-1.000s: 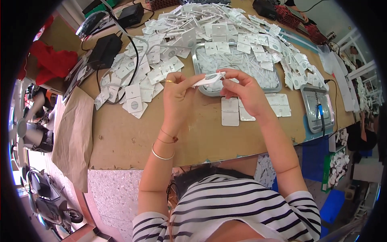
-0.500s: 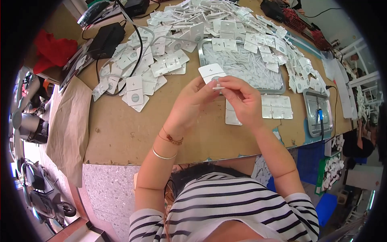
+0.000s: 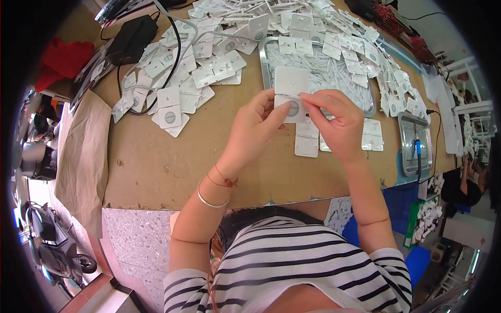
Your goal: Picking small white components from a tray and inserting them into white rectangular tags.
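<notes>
Over the table, in front of the metal tray, a white plastic two-panel plate (image 3: 291,79) is held up, its panels unfolded one above the other. The lower panel bears a grey round disc. My left hand (image 3: 253,125) is closed on the plate's left side, thumb across the lower panel by the disc. My right hand (image 3: 342,122) is closed in a pinch at the right edge, near the seam between the panels. Whether a small part sits between those fingertips is too fine to see. Several similar plates (image 3: 307,142) lie just beneath my right hand.
The metal tray (image 3: 266,73) behind my hands holds many thin white plastic sticks. Large piles of white plates (image 3: 222,68) surround it. A smaller metal tray (image 3: 404,156) with a blue-handled tool (image 3: 418,148) stands right. Black power box (image 3: 133,37) and cables lie far left.
The plate has turned from tilted and edge-on to facing me, with both panels showing. My right hand has shifted right and slightly lower, still at the plate's edge. The view has shifted slightly.
</notes>
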Available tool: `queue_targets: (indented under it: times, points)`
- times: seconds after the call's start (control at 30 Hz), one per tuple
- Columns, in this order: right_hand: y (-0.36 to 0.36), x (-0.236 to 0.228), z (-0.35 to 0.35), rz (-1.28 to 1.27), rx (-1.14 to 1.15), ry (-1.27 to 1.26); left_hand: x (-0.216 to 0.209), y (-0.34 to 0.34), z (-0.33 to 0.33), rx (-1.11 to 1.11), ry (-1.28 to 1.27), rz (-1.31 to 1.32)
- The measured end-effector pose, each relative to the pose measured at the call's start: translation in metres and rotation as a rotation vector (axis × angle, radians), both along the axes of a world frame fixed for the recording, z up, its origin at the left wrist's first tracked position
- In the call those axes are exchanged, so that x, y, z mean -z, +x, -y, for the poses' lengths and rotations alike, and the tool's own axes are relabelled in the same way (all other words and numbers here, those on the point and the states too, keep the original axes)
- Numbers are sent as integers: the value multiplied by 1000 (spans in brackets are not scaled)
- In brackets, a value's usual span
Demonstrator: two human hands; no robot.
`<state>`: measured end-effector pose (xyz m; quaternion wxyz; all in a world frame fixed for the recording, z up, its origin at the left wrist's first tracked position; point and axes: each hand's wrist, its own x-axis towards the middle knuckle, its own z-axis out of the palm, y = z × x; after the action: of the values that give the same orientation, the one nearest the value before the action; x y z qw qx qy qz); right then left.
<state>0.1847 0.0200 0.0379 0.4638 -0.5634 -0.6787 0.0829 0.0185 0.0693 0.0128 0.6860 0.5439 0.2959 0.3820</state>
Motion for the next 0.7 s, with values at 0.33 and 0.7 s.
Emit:
queue_targets:
  times: [0.33, 0.7]
  points:
    - [5, -1, -4, -105, -77, -161, 10, 2, 1, -91, 72, -52]
    - [21, 8, 1, -1042, -230, -806, 3, 5, 6, -65, -53, 60]
